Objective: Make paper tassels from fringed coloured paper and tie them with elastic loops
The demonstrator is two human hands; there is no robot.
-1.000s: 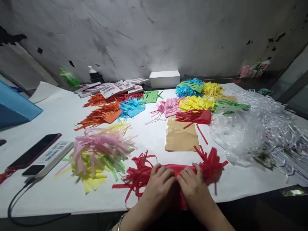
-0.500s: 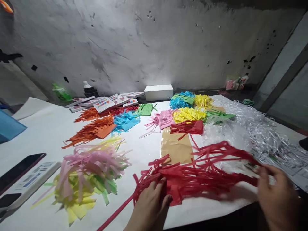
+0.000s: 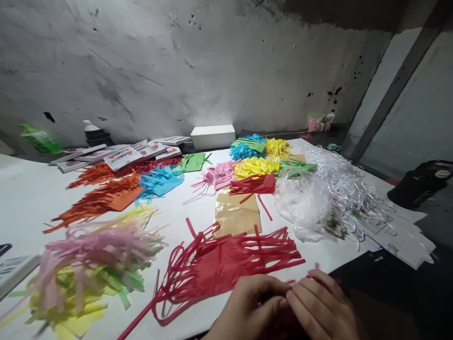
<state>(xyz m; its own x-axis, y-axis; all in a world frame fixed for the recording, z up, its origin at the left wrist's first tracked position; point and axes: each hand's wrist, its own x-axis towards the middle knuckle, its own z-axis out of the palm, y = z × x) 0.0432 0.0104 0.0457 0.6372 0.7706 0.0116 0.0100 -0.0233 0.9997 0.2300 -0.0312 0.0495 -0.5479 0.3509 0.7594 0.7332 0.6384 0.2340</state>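
At the table's front edge my left hand [image 3: 249, 309] and my right hand [image 3: 323, 307] meet, both closed. Bits of a red tissue paper strip [image 3: 314, 269] poke out between their fingers; the rest of it is hidden by the hands. Just beyond them a red tissue paper tassel [image 3: 219, 267] lies spread flat, a plain band in its middle and cut fringe at both ends. One long twisted strip runs from it toward the lower left. Behind it lies a brown paper piece [image 3: 237, 212].
Pink, yellow and green fringed tissue [image 3: 95, 255] lies on the left. Orange [image 3: 120, 198], blue [image 3: 163, 179] and yellow tassels [image 3: 256, 167] sit farther back. White string [image 3: 343, 174] and clear plastic [image 3: 304, 198] are at right, near a black bottle [image 3: 417, 184]. A white box [image 3: 213, 137] stands by the wall.
My left hand has left the red tassel and moved right and nearer. My right hand has let the fringe go and come in beside it. The view has swung to the right.
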